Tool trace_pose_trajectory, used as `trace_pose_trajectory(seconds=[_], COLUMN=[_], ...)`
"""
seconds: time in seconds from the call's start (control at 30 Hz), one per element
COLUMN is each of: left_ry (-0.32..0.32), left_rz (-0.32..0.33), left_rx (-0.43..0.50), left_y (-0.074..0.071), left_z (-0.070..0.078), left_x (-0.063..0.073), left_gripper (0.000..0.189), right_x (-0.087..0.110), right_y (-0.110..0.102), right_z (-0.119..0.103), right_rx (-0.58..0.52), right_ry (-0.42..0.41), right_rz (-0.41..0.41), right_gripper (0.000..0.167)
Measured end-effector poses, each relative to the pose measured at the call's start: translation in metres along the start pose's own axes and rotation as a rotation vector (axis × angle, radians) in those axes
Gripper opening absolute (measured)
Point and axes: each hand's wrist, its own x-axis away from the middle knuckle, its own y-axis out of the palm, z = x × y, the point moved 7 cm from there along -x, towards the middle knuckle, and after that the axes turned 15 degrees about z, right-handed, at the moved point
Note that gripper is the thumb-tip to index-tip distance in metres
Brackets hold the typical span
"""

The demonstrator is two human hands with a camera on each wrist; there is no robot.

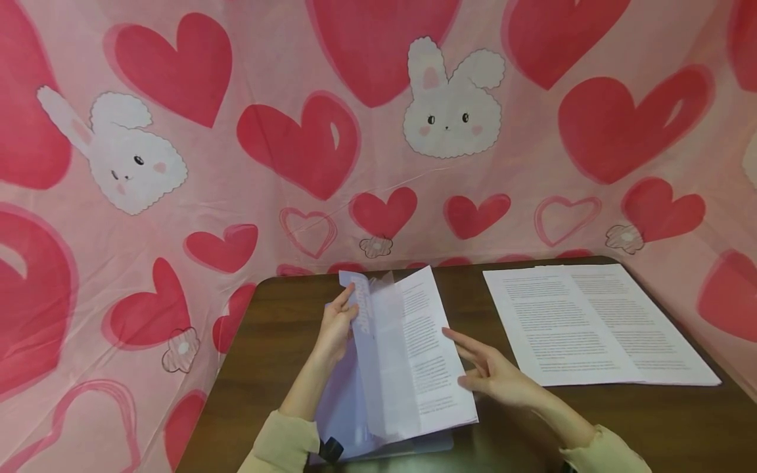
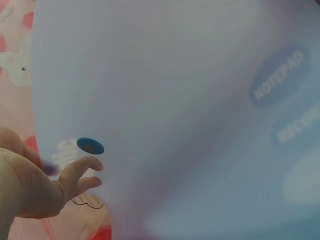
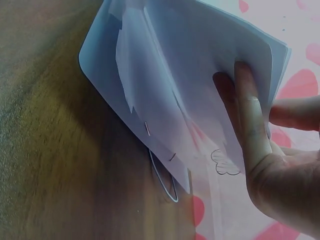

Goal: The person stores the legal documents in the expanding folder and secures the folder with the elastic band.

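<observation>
Purple folder (image 1: 345,410) is spreading open between the left hand (image 1: 337,328) and right hand (image 1: 499,378); the left is pinching its raised cover (image 2: 155,95), the right pinching the edge of printed sheets (image 1: 439,368); a blue button (image 2: 90,146) is showing just beside the left.

Translucent lilac-blue folder (image 1: 340,410) at lower centre of the head view, cover (image 1: 365,368) lifted and bowed; its round blue snap (image 2: 90,146) shows lower left in the left wrist view. Printed sheets (image 1: 434,351), right edge raised, text visible, left part behind translucent film (image 1: 388,361).
</observation>
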Motion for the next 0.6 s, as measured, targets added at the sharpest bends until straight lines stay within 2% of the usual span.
trace_pose_trajectory(seconds=[0.17, 0.6], left_ry=[-0.002, -0.014], left_rz=[-0.009, 0.006], left_rx=[-0.005, 0.044], left_y=[0.002, 0.005], left_z=[0.001, 0.004], left_x=[0.001, 0.005], left_gripper=[0.066, 0.065], right_x=[-0.002, -0.016], right_y=[0.005, 0.023], right_z=[0.002, 0.015], right_rx=[-0.031, -0.024], right_ry=[0.01, 0.028], right_rz=[-0.027, -0.029], right_gripper=[0.085, 0.087])
